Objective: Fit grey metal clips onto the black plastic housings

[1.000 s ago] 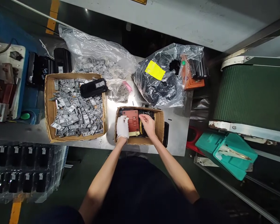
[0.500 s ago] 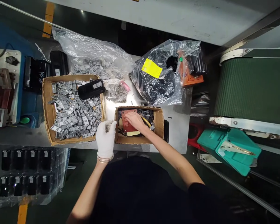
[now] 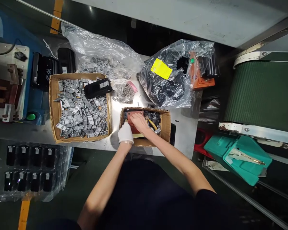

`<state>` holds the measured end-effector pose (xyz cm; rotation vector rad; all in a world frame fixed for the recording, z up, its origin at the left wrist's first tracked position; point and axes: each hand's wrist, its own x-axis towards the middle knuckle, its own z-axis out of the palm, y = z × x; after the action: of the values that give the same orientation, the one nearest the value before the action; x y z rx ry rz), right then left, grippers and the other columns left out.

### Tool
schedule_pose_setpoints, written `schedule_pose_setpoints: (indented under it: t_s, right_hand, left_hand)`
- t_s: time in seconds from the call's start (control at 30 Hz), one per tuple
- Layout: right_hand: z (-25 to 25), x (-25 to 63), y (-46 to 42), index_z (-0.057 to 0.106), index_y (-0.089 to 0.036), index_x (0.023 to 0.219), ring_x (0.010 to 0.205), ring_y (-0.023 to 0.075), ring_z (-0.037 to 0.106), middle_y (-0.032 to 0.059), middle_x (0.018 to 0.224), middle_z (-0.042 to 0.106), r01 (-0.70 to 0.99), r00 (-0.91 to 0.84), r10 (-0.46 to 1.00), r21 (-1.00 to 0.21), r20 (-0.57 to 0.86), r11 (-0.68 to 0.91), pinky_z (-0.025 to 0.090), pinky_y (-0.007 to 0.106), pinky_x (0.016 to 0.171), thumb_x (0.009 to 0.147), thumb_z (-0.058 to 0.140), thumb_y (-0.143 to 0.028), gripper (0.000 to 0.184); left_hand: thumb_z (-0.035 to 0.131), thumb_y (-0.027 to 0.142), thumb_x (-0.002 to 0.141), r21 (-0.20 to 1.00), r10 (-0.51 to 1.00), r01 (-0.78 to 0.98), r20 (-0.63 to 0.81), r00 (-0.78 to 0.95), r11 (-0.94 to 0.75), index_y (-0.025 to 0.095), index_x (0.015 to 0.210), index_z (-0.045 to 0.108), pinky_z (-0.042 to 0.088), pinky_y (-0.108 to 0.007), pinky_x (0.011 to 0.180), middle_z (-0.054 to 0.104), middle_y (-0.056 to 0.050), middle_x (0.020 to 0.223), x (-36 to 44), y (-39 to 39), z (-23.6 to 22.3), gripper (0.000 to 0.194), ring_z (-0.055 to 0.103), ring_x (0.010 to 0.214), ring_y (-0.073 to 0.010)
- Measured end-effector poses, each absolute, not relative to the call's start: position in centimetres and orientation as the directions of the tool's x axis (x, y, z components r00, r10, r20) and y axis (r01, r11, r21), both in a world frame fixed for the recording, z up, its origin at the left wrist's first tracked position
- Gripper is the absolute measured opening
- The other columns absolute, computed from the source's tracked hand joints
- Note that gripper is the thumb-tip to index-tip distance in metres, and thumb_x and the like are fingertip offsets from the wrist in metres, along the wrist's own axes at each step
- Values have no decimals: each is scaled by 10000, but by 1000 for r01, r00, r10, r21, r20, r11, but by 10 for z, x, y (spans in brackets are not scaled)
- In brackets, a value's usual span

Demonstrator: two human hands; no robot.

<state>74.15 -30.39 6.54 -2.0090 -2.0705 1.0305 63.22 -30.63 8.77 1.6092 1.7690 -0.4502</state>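
Note:
A reddish-brown block [image 3: 133, 128] with holes at its upper edge sits inside a small cardboard box [image 3: 166, 127]. My bare right hand [image 3: 138, 122] is over the block, its fingers bent together and touching the top; anything under the fingertips is hidden. My left hand [image 3: 125, 132], in a white glove, reaches over the box's left wall beside the block. Its fingers are closed, and what they hold is too small to make out. Small dark parts [image 3: 154, 117] and a yellow-handled tool [image 3: 152, 124] lie right of the block.
A larger cardboard box [image 3: 53, 110] of grey clip-like parts stands left, with a black case [image 3: 98, 88] on top. Behind are a bag of small metal pieces [image 3: 124, 92] and a bag of black parts [image 3: 166, 86]. A green bin [image 3: 220, 145] stands right, below a conveyor [image 3: 266, 92].
My left hand has moved right, from between the two boxes to the block in the small box. My right hand stays on the block. The whole view has shifted slightly.

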Motion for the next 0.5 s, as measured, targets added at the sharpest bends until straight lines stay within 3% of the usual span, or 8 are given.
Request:
schedule_pose_setpoints:
  t_s: [0.13, 0.2, 0.27, 0.37, 0.5]
  right_hand:
    - [63, 739, -289, 745, -122, 939, 895, 232, 666, 130, 979, 749, 821, -23, 892, -517, -452, -241, 475, 313, 800, 914, 553, -30, 214]
    - [61, 742, -285, 754, -150, 814, 770, 211, 667, 75, 821, 747, 783, 17, 874, -538, -486, -314, 465, 287, 711, 891, 638, -105, 146]
    - [62, 749, -288, 759, -183, 751, 779, 208, 676, 47, 791, 750, 736, 47, 872, -574, -487, -359, 468, 276, 722, 882, 693, -183, 147]
    - [67, 759, -312, 784, -220, 888, 993, 218, 679, 47, 1026, 766, 654, 134, 887, -632, -443, -415, 480, 278, 868, 958, 619, -283, 190]
    - [66, 767, -356, 663, -156, 1247, 1225, 246, 581, 142, 1300, 656, 515, 399, 797, -609, -453, -604, 428, 364, 1051, 1074, 222, -318, 501]
  left_hand:
    - [559, 141, 999, 115, 667, 957, -738, -97, 265, 95, 1111, 654, 576, -432, 914, 699, -99, 1073, 646, -291, 69, 154, 687, 1011, -229]
    - [593, 171, 992, 123, 651, 938, -748, -127, 325, 93, 1161, 646, 569, -456, 953, 691, -116, 1131, 651, -289, 63, 194, 677, 1068, -245]
    - [581, 169, 997, 161, 642, 904, -752, -147, 395, 90, 1282, 595, 550, -494, 994, 678, -142, 1183, 651, -291, 61, 296, 665, 1117, -269]
    - [579, 94, 970, 277, 632, 814, -763, -138, 511, 104, 1445, 464, 503, -557, 1051, 650, -167, 1248, 643, -300, 62, 489, 636, 1179, -307]
    - [623, 9, 891, 514, 652, 544, -754, -82, 663, 133, 1440, 464, 455, -537, 1101, 601, -155, 1337, 633, -312, 56, 585, 585, 1250, -301]
